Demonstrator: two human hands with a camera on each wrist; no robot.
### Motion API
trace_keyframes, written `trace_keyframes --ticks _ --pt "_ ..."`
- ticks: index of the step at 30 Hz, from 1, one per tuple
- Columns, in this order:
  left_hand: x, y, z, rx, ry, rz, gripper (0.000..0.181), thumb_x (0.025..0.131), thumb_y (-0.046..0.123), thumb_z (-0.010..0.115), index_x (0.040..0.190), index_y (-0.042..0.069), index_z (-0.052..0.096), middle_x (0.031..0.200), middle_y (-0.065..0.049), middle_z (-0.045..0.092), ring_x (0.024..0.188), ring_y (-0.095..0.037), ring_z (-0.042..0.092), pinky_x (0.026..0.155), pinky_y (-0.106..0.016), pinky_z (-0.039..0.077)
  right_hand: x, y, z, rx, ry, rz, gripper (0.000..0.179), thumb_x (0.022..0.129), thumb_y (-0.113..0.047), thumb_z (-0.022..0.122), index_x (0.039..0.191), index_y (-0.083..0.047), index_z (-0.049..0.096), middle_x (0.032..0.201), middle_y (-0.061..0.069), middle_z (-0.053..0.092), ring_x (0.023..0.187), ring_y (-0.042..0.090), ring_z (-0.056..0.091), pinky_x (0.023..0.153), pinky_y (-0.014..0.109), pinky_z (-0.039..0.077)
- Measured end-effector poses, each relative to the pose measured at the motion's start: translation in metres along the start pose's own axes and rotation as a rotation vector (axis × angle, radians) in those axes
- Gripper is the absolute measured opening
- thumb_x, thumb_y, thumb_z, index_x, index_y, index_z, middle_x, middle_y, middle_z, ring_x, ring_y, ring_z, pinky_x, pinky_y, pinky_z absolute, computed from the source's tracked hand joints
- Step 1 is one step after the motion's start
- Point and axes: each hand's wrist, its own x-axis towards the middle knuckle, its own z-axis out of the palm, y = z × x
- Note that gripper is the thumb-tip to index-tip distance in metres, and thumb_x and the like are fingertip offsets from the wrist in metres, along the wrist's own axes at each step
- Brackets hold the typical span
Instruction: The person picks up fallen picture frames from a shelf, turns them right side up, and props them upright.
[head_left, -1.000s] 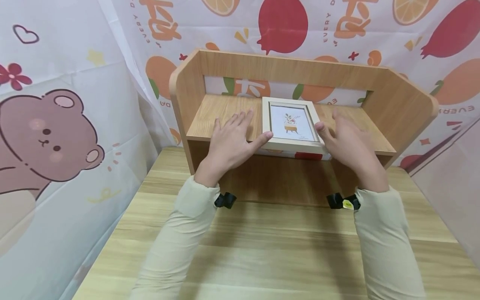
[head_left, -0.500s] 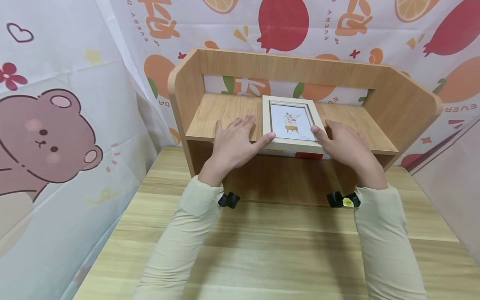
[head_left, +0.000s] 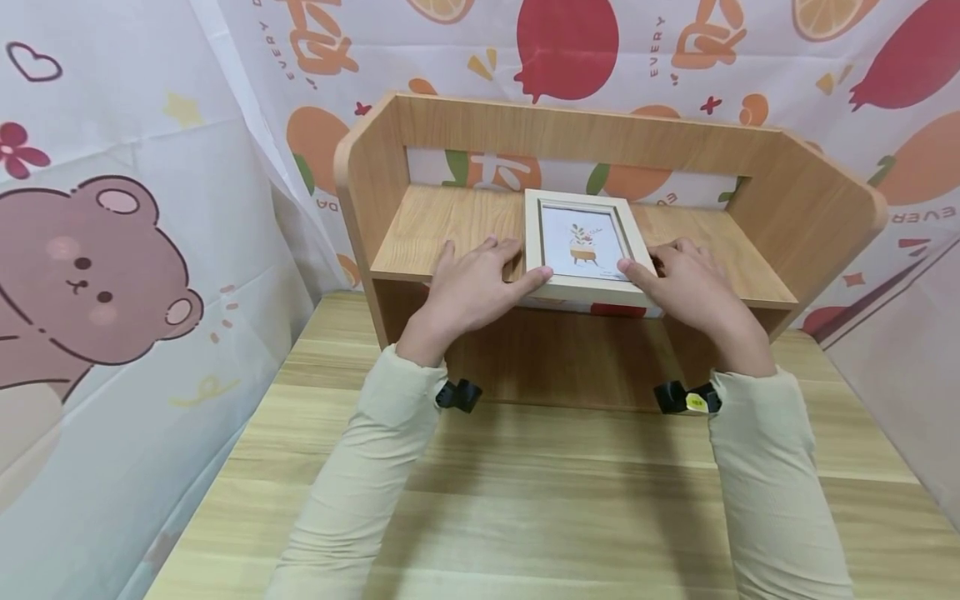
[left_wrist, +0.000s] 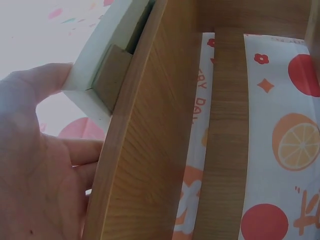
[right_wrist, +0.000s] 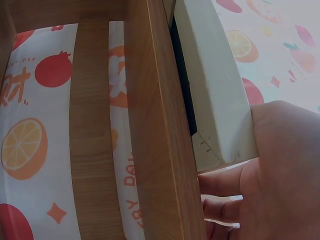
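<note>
Flanking a picture frame (head_left: 587, 243) that lies face up on the shelf board (head_left: 465, 218), the left hand (head_left: 474, 287) and right hand (head_left: 688, 285) each take one near corner. The left pinches its corner with the thumb in front and the fingers bent in beside the frame; how firmly they press cannot be told. The right pinches the opposite corner, thumb over the border, fingers bent down along the side. Between the hands, the frame's near edge juts a little past the board, which probably gives both thumbs something to reach while the wood bears the weight; the matched grip likely serves to stop any twisting. The frame is cream, with flat, square-cornered bars, a stepped inner lip and dark marks near the right hand's corner; a brown panel, perhaps cardboard, shows at its back beside the left. Its white print (head_left: 583, 252) shows a leafy plant in an orange, legged pot. Beyond the hands rises the shelf unit's rail (head_left: 570, 133), smooth and wood-grained, between rounded side panels, with creased, fruit-printed cloth (head_left: 442, 62) behind. Nearer than the hands spreads a pale, streaked tabletop (head_left: 562, 500).
</note>
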Motion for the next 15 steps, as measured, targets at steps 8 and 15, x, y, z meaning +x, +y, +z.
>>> trace_keyframes --ticks 8,15 --pt "0.0033 0.0011 -0.0023 -0.061 -0.011 0.013 0.076 0.09 0.067 0.046 0.146 0.016 0.043 0.151 -0.005 0.044 0.144 -0.021 0.034 0.119 -0.054 0.008 0.0015 0.0017 0.0029 0.039 0.03 0.004 0.074 0.095 -0.053 0.044 0.142 0.004 0.041 0.12 0.023 0.045 0.11 0.036 0.034 0.088 0.049 0.026" --pt "0.0048 0.002 -0.0028 -0.104 -0.003 0.043 0.073 0.09 0.059 0.054 0.142 0.008 0.047 0.144 -0.009 0.049 0.137 -0.023 0.041 0.116 -0.047 0.021 0.0043 0.0036 0.0071 0.095 0.031 0.033 0.073 0.095 -0.049 0.046 0.142 0.006 0.04 0.122 0.022 0.044 0.111 0.035 0.034 0.085 0.046 0.024"
